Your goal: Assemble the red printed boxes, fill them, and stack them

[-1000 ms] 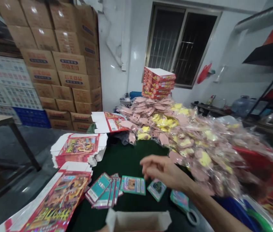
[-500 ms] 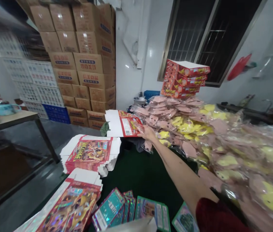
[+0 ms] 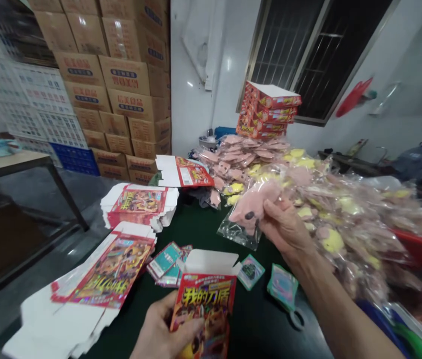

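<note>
My left hand [image 3: 169, 326] grips a small red printed box [image 3: 205, 309] at the bottom centre, its white top flap standing up. In my right hand [image 3: 287, 224] is a pink plush toy [image 3: 250, 207] in a clear plastic bag, pinched between thumb and fingers above the dark green table [image 3: 203, 229]. The toy hangs up and to the right of the box, apart from it. Between them lie a single card [image 3: 250, 271] and a small stack of cards [image 3: 282, 288]. Teal cards [image 3: 168, 264] are spread to the left of the box.
Flattened red boxes [image 3: 117, 269] and another flat stack [image 3: 139, 204] lie on the left. Bagged pink and yellow plush toys [image 3: 330, 209] are heaped on the right, with stacked display boxes [image 3: 266, 109] behind. Cartons [image 3: 128, 94] rise against the wall. A side table [image 3: 16, 164] stands far left.
My right hand has come back from the flat red cardboard at the table's far end and now holds a bagged pink toy. My left hand and the red box have come into view.
</note>
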`<state>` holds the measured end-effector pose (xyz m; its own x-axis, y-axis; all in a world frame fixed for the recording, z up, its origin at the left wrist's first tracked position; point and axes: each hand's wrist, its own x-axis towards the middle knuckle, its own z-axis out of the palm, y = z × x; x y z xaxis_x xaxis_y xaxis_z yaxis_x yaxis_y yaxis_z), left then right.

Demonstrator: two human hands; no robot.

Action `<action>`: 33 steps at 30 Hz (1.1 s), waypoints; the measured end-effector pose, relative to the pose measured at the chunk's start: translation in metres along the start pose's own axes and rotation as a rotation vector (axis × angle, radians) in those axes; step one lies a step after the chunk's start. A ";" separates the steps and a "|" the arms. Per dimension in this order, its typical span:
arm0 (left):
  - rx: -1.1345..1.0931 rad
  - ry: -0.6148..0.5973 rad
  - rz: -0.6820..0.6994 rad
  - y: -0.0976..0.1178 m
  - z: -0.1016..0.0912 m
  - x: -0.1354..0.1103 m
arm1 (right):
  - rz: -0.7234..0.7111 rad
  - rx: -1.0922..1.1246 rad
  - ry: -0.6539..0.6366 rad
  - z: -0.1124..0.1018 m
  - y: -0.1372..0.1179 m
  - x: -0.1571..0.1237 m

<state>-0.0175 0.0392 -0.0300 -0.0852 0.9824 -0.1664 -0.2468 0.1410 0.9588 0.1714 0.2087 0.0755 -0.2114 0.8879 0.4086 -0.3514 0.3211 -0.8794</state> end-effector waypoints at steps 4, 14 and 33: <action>0.036 -0.024 -0.004 0.005 0.001 -0.013 | -0.071 -0.243 -0.230 0.017 -0.044 -0.043; 0.300 -0.003 0.109 0.020 -0.009 -0.038 | -0.061 -1.366 -1.124 0.038 -0.112 -0.058; 0.324 -0.175 0.244 0.017 0.011 -0.038 | -0.837 -1.696 -1.108 0.126 -0.092 -0.094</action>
<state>-0.0078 0.0053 -0.0047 0.0678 0.9938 0.0882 0.0784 -0.0934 0.9925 0.1089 0.0548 0.1486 -0.9867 0.1335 0.0926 0.1612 0.8746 0.4573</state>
